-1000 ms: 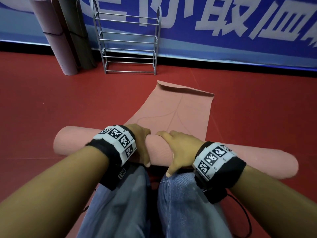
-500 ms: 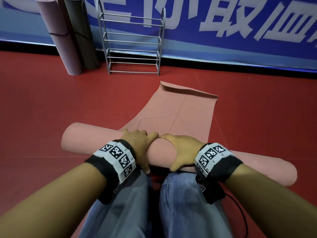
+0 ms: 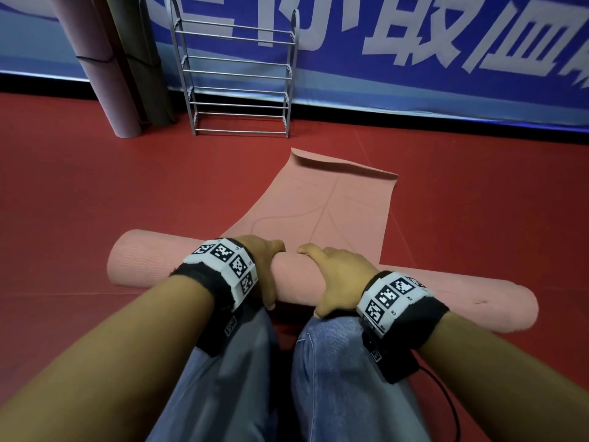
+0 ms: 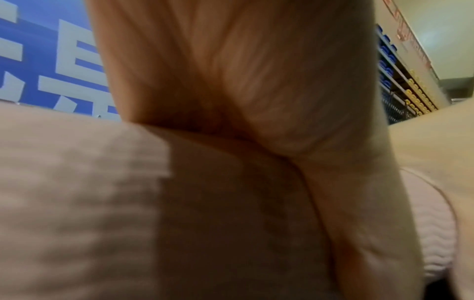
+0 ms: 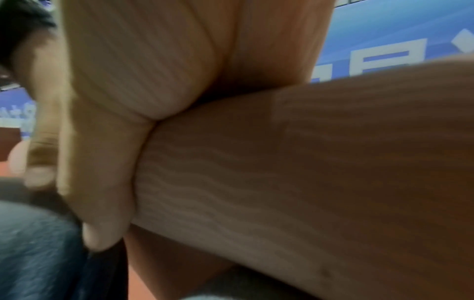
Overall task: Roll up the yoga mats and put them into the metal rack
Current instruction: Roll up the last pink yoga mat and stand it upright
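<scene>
A pink yoga mat lies on the red floor in front of my knees. Its near part is a thick roll (image 3: 153,263) lying crosswise, and its flat part (image 3: 334,212) stretches toward the metal rack (image 3: 236,74) at the wall. My left hand (image 3: 264,263) and right hand (image 3: 334,275) grip the middle of the roll side by side, fingers curled over its top and thumbs on the near side. In the left wrist view the palm (image 4: 231,71) presses on the ribbed mat (image 4: 77,203). The right wrist view shows the same: palm (image 5: 141,71) against mat (image 5: 307,162).
Two rolled mats stand against the wall left of the rack, one pink (image 3: 102,68) and one dark green (image 3: 143,65). A blue banner (image 3: 414,59) covers the wall. My jeans-clad knees (image 3: 334,362) touch the near side of the roll. Red floor surrounds the mat.
Both hands slid forward over the roll, met at its middle, then drew slightly apart. The roll turned a little toward the rack. The view shifted slightly.
</scene>
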The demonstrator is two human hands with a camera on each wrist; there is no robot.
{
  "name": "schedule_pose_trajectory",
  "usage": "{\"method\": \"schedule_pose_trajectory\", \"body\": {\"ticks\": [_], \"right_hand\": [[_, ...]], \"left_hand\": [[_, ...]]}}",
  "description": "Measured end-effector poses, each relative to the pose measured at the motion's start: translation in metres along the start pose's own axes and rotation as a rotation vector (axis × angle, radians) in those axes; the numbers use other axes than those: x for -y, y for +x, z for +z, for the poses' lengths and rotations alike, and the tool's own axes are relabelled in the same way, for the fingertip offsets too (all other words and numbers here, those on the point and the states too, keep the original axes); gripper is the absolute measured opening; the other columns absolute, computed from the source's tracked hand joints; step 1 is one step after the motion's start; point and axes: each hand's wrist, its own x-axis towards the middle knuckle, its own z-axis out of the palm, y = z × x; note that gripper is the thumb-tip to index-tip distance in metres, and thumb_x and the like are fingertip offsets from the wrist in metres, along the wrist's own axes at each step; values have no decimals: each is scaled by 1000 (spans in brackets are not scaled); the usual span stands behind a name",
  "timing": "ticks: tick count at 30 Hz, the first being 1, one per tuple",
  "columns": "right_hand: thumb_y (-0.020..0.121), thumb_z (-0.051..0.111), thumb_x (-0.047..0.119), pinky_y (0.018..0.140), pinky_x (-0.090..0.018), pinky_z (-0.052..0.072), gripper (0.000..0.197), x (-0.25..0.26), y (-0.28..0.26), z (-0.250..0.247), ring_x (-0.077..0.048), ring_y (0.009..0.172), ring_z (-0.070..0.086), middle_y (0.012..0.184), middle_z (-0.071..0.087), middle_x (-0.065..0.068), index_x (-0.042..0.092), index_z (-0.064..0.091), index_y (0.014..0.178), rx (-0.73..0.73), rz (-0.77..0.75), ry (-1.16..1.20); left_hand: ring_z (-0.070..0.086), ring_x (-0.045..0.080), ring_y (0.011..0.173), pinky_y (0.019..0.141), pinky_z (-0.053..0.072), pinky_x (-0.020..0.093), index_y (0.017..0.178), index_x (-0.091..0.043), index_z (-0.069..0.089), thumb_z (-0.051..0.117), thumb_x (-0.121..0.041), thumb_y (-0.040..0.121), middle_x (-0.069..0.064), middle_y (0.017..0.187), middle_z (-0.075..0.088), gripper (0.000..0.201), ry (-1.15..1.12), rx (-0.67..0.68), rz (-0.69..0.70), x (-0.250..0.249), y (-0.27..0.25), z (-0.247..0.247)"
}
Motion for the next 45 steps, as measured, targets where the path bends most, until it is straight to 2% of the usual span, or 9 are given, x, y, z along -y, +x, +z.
{"method": "schedule_pose_trajectory", "body": {"ticks": [3,7,11,16,21,23,27,40,45], "right_hand": [[56,83,43,83,-39,51,105,-1,0,0,-23,95,57,110,57,-2,38,20,141,-24,-7,5],[54,82,41,82,-36,52,104,-6,5,-2,-22,91,58,105,61,-1,39,23,140,-19,-12,60],[53,83,41,83,-36,51,105,-9,9,-3,-22,93,58,109,62,0,38,25,141,-5,-16,80],[56,83,48,98,-43,42,105,-10,10,2,-23,119,43,133,46,0,35,25,142,-47,-18,72],[56,83,58,105,-55,34,115,-5,4,11,-27,123,44,132,46,-4,34,16,147,-88,46,-88],[57,84,54,103,-53,37,115,-5,7,13,-28,119,49,129,51,-5,35,15,146,-66,61,-83],[61,81,45,93,-45,45,104,-4,12,11,-27,108,55,119,56,-4,37,19,144,-82,60,-91],[67,77,38,74,-31,48,74,-2,-13,-20,-23,87,62,95,65,1,36,39,130,-142,-21,-87],[62,81,39,71,-28,47,71,-2,-27,-42,-19,84,61,93,67,5,40,45,124,-102,-61,-23]], "left_hand": [[59,15,93,78,46,31,125,-35,44,88,-46,51,-9,102,61,87,143,-90,-11,-7,-4,8],[47,28,122,103,30,55,139,-31,29,83,-55,57,3,131,49,101,364,-243,-34,-15,-14,25],[41,32,130,108,18,67,143,-25,24,87,-50,57,9,137,44,110,403,-216,-32,-15,-18,26],[48,31,123,104,28,63,137,-27,31,90,-46,54,8,129,51,104,348,-166,-70,-17,-10,16],[59,25,107,89,45,44,127,-29,39,90,-46,51,0,116,60,93,258,-117,-75,-16,1,8],[60,23,104,82,44,40,125,-31,40,91,-47,50,-1,113,61,92,257,-121,-66,-14,5,8],[60,21,103,87,48,40,123,-32,42,91,-52,46,-3,113,62,94,254,-96,-60,-12,7,10],[61,18,101,90,37,37,115,-33,48,75,-49,66,-8,103,66,58,365,-277,-6,-25,-24,3],[58,13,76,69,42,23,104,-35,56,75,-51,61,-13,78,60,50,303,-302,36,-29,-44,-6]]}}
